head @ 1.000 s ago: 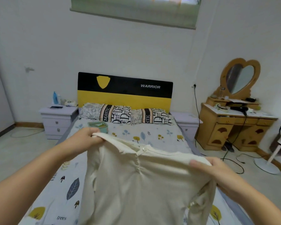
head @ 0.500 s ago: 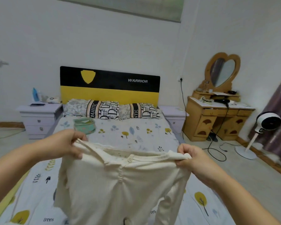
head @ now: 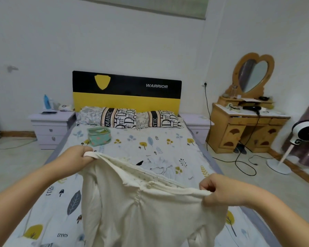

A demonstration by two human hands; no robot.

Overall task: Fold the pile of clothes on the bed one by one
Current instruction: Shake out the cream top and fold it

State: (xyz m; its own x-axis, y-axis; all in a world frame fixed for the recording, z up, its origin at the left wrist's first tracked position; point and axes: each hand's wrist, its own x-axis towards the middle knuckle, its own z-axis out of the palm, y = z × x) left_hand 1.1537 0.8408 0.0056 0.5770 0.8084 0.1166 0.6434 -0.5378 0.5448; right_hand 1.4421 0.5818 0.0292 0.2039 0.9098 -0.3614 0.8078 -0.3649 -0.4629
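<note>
Top (head: 146,216), cream and thin, hangs in the head view over the near half of the bed (head: 150,145), held up by its two shoulders with the neckline stretched between them. It looks light and very soft: the cloth drapes in loose folds, gathers below a small button at the neck, and the sleeves dangle down at both sides. I judge it will sag and slip out of shape wherever it is not held, so the shoulder seams are the right places to grip, and it wants laying flat on the bed before any fold.

Left hand (head: 77,157) is closed in a fist around the left shoulder edge, fingers curled over a bunched bit of hem. Right hand (head: 219,189) pinches the right shoulder, fingers curled under and thumb on top, cloth pulled taut from it. Neither hand touches the bed.

Farther up the bed a small green pouch (head: 99,136) lies near the pillows (head: 130,118); no pile of other clothes is visible.
</note>
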